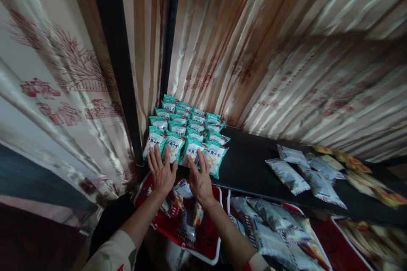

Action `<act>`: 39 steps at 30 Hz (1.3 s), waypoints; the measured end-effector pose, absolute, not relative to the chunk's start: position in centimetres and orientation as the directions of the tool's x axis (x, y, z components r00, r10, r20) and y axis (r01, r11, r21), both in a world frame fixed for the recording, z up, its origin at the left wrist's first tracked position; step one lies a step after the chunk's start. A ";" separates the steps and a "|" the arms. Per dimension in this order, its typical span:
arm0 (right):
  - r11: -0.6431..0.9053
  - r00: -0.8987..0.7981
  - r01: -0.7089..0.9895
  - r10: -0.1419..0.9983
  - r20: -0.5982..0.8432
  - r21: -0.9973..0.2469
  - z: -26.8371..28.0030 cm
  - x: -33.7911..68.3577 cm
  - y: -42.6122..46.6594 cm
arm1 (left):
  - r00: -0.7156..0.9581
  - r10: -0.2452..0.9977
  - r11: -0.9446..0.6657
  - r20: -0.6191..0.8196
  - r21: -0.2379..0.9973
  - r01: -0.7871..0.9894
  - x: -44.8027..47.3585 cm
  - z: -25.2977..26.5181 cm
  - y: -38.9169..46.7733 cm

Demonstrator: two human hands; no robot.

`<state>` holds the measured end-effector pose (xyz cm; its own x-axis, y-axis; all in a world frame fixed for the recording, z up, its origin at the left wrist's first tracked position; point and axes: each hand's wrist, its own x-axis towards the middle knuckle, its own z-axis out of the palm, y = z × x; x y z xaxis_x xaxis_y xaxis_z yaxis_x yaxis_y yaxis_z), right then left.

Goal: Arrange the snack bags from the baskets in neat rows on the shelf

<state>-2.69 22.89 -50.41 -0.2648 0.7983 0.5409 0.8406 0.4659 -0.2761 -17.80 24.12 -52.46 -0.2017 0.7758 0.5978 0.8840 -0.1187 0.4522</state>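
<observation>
Several teal-and-white snack bags [195, 125] stand in close rows at the left end of a black shelf [238, 152]. My left hand [161, 173] lies with fingers spread against the lower part of the front-row bags at the left. Nearby, my right hand [200, 178] has its fingers stretched out against the front bags toward the right of the row. Neither hand wraps around a bag. Below both hands sits a red basket [203, 245] with a white rim, holding some loose packets [186, 224].
Silver-white packets [289, 175] lie farther right on the shelf, with yellowish packets [359, 173] beyond. A second basket [318, 241] holds more silver packets, and another red basket [349, 245] stands at far right. A black post [117, 51] and patterned curtains [216, 42] bound the shelf.
</observation>
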 end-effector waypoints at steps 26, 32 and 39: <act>0.495 -0.187 0.763 0.785 0.591 -0.416 -49.3 -1.8 22.7 | 0.256 0.658 -0.473 0.708 0.124 0.872 -15.2 -52.9 24.3; 0.495 -0.199 0.756 0.797 0.570 -0.427 -49.6 -1.1 23.0 | 0.176 0.675 -0.465 0.717 0.228 0.856 -14.9 -52.7 24.8; 0.483 -0.215 0.767 0.813 0.540 -0.422 -49.0 -1.3 22.9 | 0.172 0.686 -0.462 0.707 0.241 0.854 -14.6 -53.3 25.6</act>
<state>-1.26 22.87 -49.02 -0.2154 0.8133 0.5404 0.7673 0.4833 -0.4216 -14.64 25.62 -53.26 0.1721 0.6861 0.7069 0.8536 -0.4620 0.2406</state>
